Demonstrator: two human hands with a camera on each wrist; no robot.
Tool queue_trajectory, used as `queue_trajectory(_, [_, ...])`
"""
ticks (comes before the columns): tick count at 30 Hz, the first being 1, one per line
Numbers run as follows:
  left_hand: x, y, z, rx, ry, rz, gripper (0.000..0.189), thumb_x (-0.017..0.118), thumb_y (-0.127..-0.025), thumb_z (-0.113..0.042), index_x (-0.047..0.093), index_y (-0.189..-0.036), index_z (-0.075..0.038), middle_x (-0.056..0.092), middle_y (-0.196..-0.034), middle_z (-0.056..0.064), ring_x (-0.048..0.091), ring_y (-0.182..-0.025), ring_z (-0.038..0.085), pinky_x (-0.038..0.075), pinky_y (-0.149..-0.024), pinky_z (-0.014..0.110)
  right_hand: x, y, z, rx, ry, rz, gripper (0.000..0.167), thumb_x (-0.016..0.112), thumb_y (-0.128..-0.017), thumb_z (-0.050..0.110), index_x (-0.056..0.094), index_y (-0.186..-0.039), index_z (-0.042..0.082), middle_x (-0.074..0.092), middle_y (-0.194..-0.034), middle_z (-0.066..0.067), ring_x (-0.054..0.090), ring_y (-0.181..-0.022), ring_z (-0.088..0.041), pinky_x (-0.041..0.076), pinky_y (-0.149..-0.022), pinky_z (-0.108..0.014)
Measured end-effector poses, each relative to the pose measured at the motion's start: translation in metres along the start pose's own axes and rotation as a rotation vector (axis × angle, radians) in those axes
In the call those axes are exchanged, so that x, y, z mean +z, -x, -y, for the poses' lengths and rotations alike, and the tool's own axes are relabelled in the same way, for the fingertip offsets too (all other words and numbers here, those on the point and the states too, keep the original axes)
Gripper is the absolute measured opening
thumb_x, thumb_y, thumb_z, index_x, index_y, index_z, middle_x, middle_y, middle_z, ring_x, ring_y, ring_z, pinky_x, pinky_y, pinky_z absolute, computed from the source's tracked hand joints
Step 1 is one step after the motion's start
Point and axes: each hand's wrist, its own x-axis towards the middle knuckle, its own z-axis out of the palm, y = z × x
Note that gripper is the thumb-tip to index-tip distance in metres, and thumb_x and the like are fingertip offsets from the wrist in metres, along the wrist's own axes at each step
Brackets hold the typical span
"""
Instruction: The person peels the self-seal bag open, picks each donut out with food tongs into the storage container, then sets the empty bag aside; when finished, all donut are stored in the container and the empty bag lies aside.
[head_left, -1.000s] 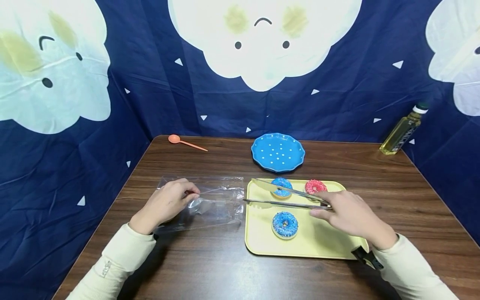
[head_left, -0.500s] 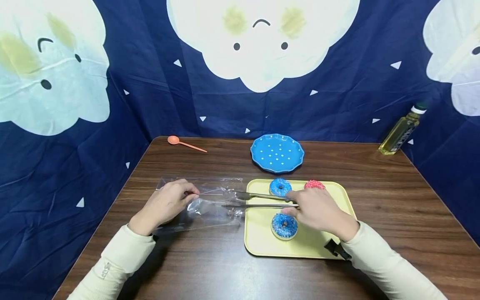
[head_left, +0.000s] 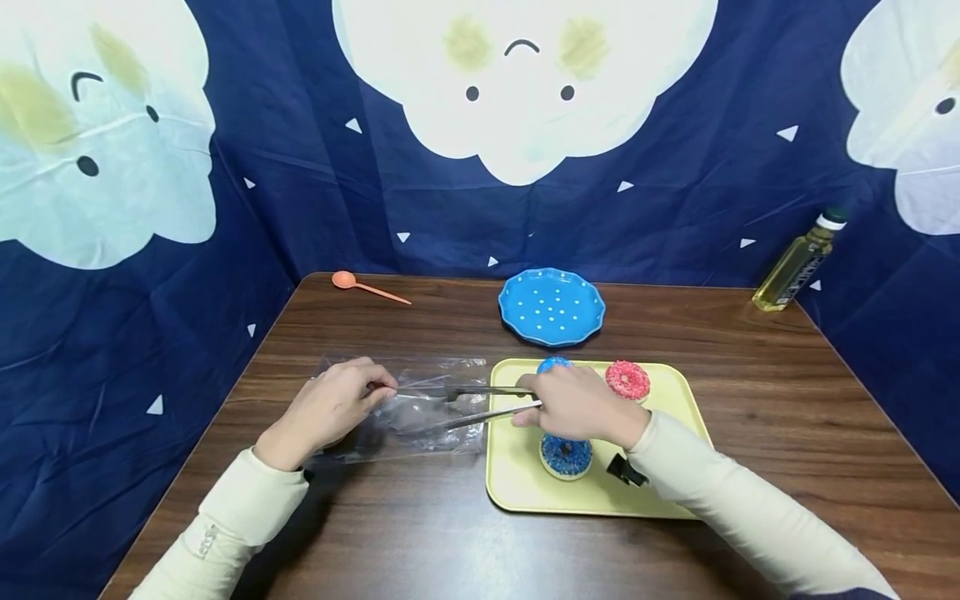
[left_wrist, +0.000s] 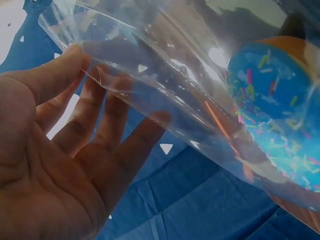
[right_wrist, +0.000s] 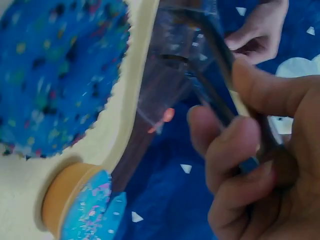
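Note:
My left hand (head_left: 330,408) pinches the edge of a clear plastic bag (head_left: 450,446) that lies on the table. In the left wrist view, a blue-iced donut (left_wrist: 275,105) shows close beside the film; whether it is inside the bag I cannot tell. My right hand (head_left: 573,402) grips metal tongs (head_left: 487,390), their arms spread and their tips over the bag, holding nothing visible. Under the right hand, a yellow tray (head_left: 517,492) bears a blue sprinkled donut (head_left: 566,460), a partly hidden second blue donut (head_left: 555,363) and a pink donut (head_left: 627,381).
Behind the tray stands a blue dotted plate (head_left: 551,308). An orange spoon (head_left: 371,288) lies at the back left of the wooden table (head_left: 420,533). At the back right is an oil bottle (head_left: 798,265). A blue cloth (head_left: 450,217) hangs behind the table.
My right hand has moved left across the tray with the tongs, whose tips are now over the bag. The pink donut is uncovered again. My left hand keeps its place on the bag.

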Motion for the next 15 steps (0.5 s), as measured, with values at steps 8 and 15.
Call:
queue_trajectory(8, [-0.003,0.0,-0.002,-0.013,-0.005,0.003,0.005,0.073,-0.094,-0.02,0.076,-0.097,-0.017,0.065,-0.089,-0.007,0.054,-0.072,0.01,0.047,-0.063,0.034,0.007,-0.03,-0.005,-0.044,-0.077,0.125,0.039,0.071,-0.093,0.044,0.068,-0.111,0.01,0.058,-0.073,0.006,0.059,-0.069,-0.015,0.049,-0.064,-0.039])
queue_trajectory(15, [-0.001,-0.001,-0.003,-0.002,-0.003,-0.016,0.006,0.074,-0.094,-0.019,0.076,-0.097,-0.015,0.066,-0.089,-0.007,0.056,-0.073,0.01,0.049,-0.064,0.036,0.015,-0.052,0.004,-0.097,-0.084,0.114,0.059,0.069,-0.094,0.044,0.06,-0.139,0.007,0.07,-0.12,-0.007,0.069,-0.101,-0.023,0.055,-0.08,-0.042])
